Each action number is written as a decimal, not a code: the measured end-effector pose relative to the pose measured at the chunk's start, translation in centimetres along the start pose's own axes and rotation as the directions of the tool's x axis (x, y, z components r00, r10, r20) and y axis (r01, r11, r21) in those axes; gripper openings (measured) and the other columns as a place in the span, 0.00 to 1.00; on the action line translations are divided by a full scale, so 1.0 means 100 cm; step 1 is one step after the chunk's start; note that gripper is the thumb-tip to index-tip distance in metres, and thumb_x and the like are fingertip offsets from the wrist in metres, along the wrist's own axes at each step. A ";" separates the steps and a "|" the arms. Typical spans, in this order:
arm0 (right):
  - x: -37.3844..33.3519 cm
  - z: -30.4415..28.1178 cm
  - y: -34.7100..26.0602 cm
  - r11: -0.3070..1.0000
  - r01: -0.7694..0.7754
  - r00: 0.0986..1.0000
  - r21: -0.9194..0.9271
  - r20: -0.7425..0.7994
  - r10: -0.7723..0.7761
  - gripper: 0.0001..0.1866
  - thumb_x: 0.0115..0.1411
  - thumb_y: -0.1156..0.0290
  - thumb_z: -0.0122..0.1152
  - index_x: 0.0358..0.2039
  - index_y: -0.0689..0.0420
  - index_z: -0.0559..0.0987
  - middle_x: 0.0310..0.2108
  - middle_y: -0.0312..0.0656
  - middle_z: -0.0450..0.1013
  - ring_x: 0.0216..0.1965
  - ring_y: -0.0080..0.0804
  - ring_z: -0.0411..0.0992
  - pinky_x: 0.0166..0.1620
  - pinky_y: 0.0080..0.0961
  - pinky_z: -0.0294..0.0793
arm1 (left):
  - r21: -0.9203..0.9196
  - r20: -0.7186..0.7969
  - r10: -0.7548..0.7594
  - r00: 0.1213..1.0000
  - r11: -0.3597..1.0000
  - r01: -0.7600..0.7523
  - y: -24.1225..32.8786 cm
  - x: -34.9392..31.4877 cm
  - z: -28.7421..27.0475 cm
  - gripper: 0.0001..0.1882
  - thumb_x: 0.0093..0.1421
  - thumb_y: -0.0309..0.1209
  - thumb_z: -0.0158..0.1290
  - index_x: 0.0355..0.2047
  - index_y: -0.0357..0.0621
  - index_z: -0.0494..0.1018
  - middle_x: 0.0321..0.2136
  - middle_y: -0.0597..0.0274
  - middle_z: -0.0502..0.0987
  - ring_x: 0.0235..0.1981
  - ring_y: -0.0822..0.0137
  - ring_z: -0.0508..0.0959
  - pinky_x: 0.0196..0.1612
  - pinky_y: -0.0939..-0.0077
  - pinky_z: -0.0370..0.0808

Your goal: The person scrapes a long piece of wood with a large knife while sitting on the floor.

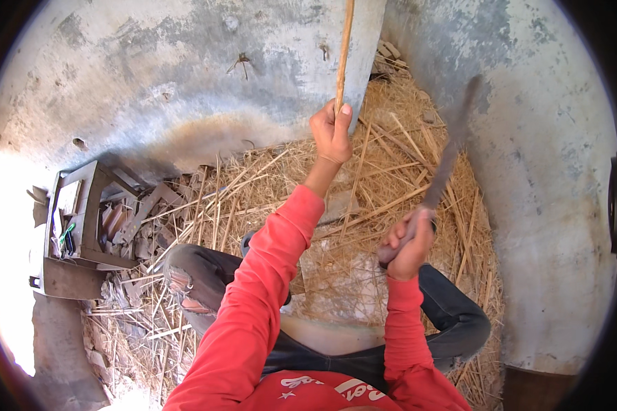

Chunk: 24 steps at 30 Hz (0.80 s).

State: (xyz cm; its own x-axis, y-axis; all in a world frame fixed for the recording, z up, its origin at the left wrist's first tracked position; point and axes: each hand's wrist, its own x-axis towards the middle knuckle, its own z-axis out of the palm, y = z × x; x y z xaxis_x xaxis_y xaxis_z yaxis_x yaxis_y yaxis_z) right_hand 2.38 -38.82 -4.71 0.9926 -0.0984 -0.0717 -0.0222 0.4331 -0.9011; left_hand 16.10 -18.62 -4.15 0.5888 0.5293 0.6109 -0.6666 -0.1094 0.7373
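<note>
My left hand (331, 132) is closed round the lower end of a slim, light-brown wooden stick (345, 55), held out in front of me. The stick points away and runs out of the top of the view. In my right hand (413, 243) is the handle of a long, dark-bladed knife (449, 151), like a machete. Its blade points up and to the right, blurred toward the tip, apart from the stick. Below both hands, straw-like wood shavings and split strips (397, 154) cover the floor between my bent legs.
Weathered grey-blue walls (185, 68) meet in a corner ahead of me. At the left stands a wooden box-like shelf (75, 212) with odds and ends, beside broken wood pieces (154, 205). Bright light enters at the far left. A pale slab (343, 281) lies between my legs.
</note>
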 end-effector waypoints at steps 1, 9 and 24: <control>-0.002 0.010 -0.016 0.992 0.117 0.993 0.044 0.026 -0.118 0.25 0.69 0.45 0.46 0.31 0.56 0.66 0.17 0.35 0.60 0.15 0.24 0.61 0.20 0.24 0.66 | -0.003 0.004 -0.016 1.000 1.000 0.016 0.001 0.000 0.002 0.23 0.65 0.44 0.51 0.20 0.39 0.64 0.15 0.68 0.59 0.21 0.76 0.57 0.22 0.73 0.55; -0.032 -0.056 0.169 0.970 0.219 0.960 -0.101 0.202 -0.196 0.22 0.67 0.46 0.52 0.33 0.54 0.68 0.14 0.34 0.61 0.13 0.26 0.62 0.16 0.25 0.62 | 0.016 0.012 0.032 0.999 0.999 -0.033 0.006 0.000 0.026 0.23 0.66 0.44 0.48 0.18 0.43 0.62 0.12 0.73 0.60 0.16 0.80 0.56 0.19 0.78 0.50; 0.011 0.006 -0.001 0.946 0.325 0.946 -0.002 -0.006 -0.325 0.15 0.69 0.59 0.55 0.32 0.57 0.68 0.17 0.34 0.63 0.16 0.22 0.61 0.19 0.21 0.62 | 0.085 -0.034 -0.027 0.999 0.996 0.030 0.002 0.006 0.006 0.21 0.62 0.39 0.56 0.19 0.38 0.66 0.13 0.67 0.62 0.19 0.75 0.59 0.21 0.73 0.58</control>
State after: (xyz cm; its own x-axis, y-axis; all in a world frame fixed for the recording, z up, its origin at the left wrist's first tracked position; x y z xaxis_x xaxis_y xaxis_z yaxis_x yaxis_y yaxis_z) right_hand 3.55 -38.41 -4.46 0.9452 -0.2390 0.2226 0.3013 0.3754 -0.8765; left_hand 16.64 -18.84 -3.48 0.5910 0.5603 0.5803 -0.6075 -0.1642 0.7772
